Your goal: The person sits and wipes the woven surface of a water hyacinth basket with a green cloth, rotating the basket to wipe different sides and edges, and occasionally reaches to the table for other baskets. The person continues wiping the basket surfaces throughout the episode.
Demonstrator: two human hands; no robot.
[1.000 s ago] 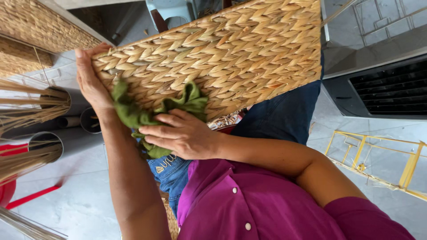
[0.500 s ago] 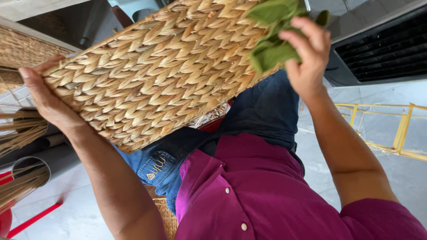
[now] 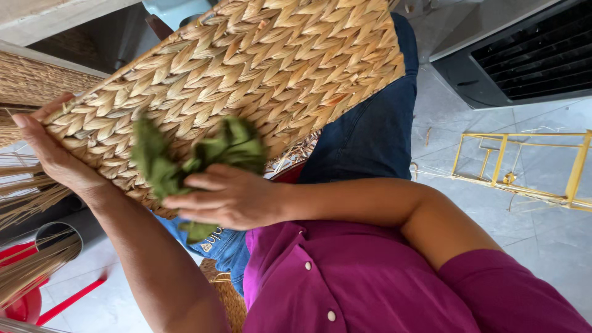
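Observation:
A large woven straw basket [image 3: 259, 74] lies tilted across my lap, its plaited side facing me. My left hand [image 3: 52, 154] grips its near left edge, thumb over the rim. My right hand [image 3: 228, 197] presses a crumpled green cloth [image 3: 203, 154] against the lower part of the woven surface. I wear a magenta shirt and blue jeans.
Bundles of dry straw [image 3: 31, 271] stand in a grey tube at the lower left beside a red stool [image 3: 37, 305]. A yellow metal frame [image 3: 524, 166] lies on the grey tiled floor at right. A dark slatted appliance [image 3: 524, 55] stands at the upper right.
My right hand has swept the green cloth from the basket's upper right corner back down to its lower left part. The basket has tilted slightly.

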